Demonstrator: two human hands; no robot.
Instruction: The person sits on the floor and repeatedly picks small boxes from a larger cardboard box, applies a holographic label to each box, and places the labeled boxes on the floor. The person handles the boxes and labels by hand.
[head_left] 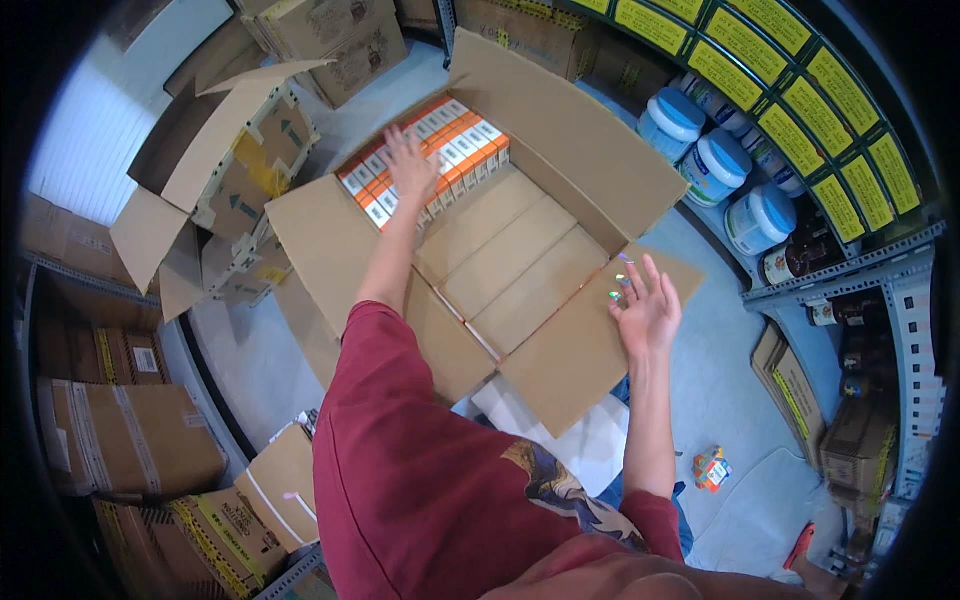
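Note:
A big open cardboard carton (575,140) stands before me with its flaps folded out. Rows of small orange-and-white boxes (475,145) fill its far left part; the bare carton bottom (515,265) shows beside them. My left hand (410,168) reaches over these boxes with its fingers spread, and I cannot tell if the fingertips touch them. Above the carton's right flap (570,345) is my right hand (648,305), palm turned up and fingers apart. Small shiny coloured bits (616,292) show at its fingertips, too small to name.
On the left stands another open carton (235,165), with closed cartons (135,440) on a shelf nearer me. Blue-lidded white tubs (715,165) and yellow-labelled boxes (785,100) line the right shelf. A roll with a multicoloured wrapper (711,468) lies on the floor.

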